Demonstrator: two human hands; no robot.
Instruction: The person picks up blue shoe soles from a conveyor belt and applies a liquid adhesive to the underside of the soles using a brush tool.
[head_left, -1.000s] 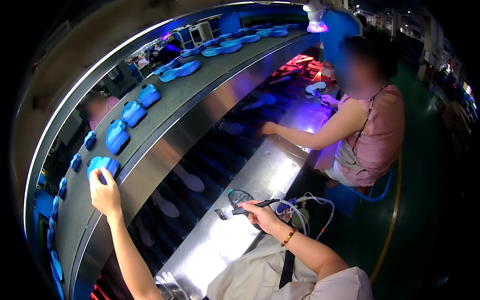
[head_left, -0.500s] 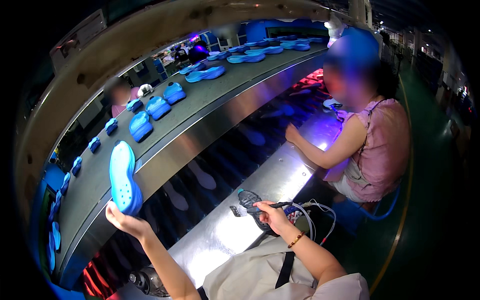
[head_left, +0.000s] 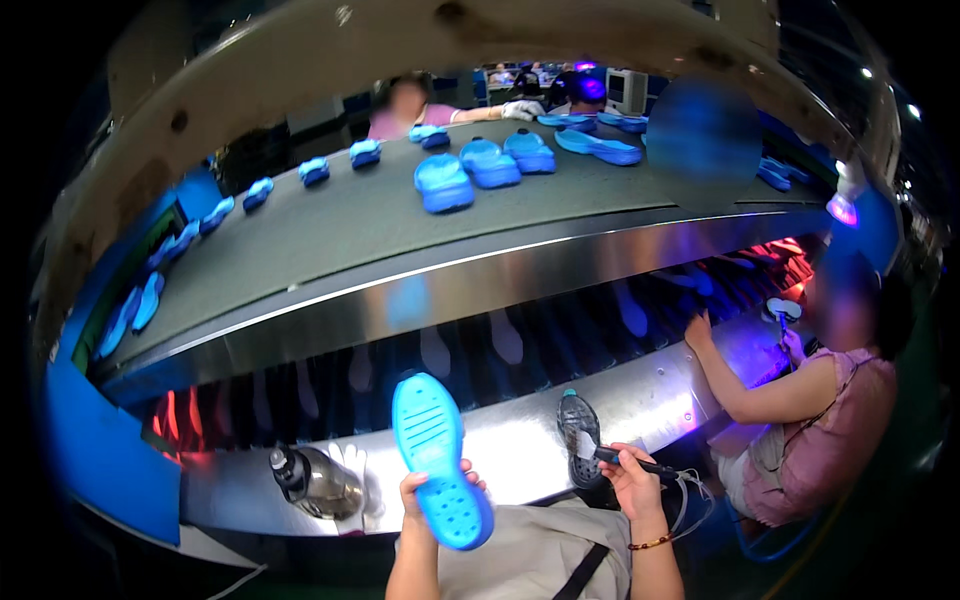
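My left hand (head_left: 414, 500) is closed round the lower part of a bright blue shoe sole (head_left: 428, 432), which has grooves at its upper end and small round holes at its lower end. The sole stands tilted upright above the metal bench. In my right hand (head_left: 636, 482) is a black pen-like tool (head_left: 622, 458) with thin pale tubes trailing from its back end. Its pale tip lies over a dark shoe-shaped form (head_left: 577, 412) on the bench, just left of that hand. Whether the tip touches the form I cannot tell.
Above the bench (head_left: 515, 450) runs a grey conveyor belt (head_left: 340, 225) carrying several blue soles (head_left: 445, 182). A dark bottle (head_left: 312, 482) and a white glove (head_left: 350, 465) are on the bench at left. One co-worker (head_left: 830, 385) sits at right; another (head_left: 408, 112) is across the belt.
The view has turned left. My left hand has brought the blue sole from the belt's edge down over the bench, its grooved and holed face showing. My right hand keeps the black tool.
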